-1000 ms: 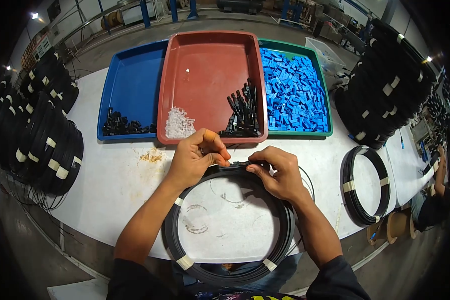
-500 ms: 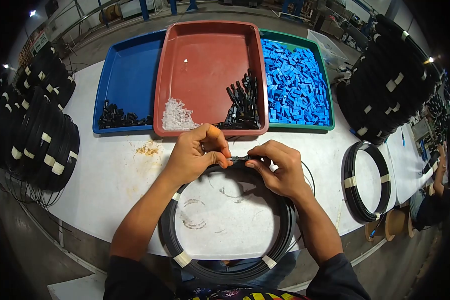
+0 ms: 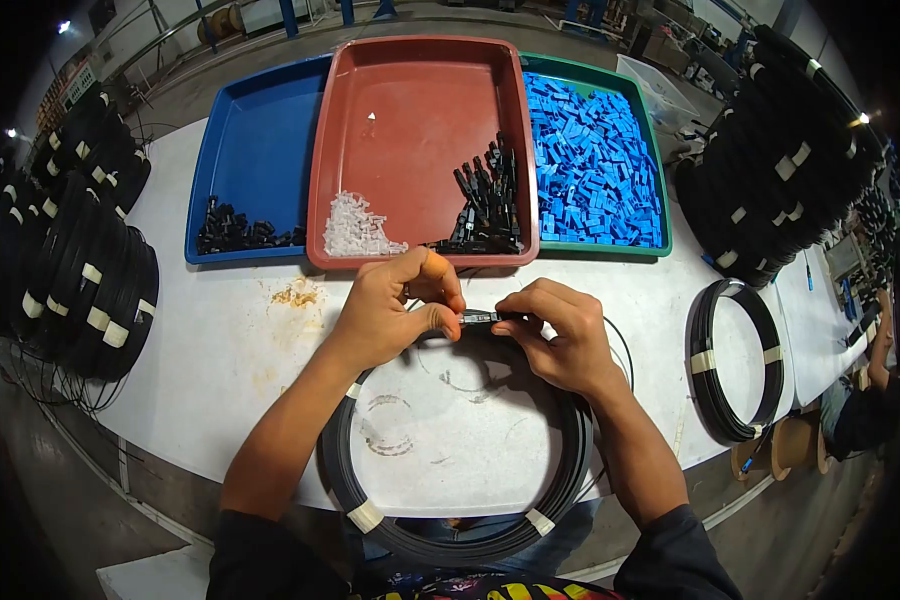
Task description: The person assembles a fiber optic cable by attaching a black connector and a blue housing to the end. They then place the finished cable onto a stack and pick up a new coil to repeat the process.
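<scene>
Between my two hands lies a small black cable connector (image 3: pixel 479 318), held level above the far edge of a black cable coil (image 3: pixel 338 440). My left hand (image 3: pixel 398 308) pinches the connector's left end between thumb and fingers. Its right end sits between the thumb and forefinger of my right hand (image 3: pixel 560 335), the other fingers curled in. A thin black cable (image 3: pixel 627 358) loops out past my right hand. Strips of pale tape bind the coil, which overhangs the front edge of the table (image 3: pixel 220 400).
Behind my hands stand a blue tray (image 3: pixel 255 130) with black parts, a red tray (image 3: pixel 420 100) with clear and long black parts, and a green tray (image 3: pixel 662 215) full of blue parts. Cable coils stack at left (image 3: pixel 90 290) and right (image 3: pixel 780 170); another coil (image 3: pixel 703 360) lies right.
The connector seems slightly turned, with more of its lighter side showing. My hands stay in nearly the same place, both still on it.
</scene>
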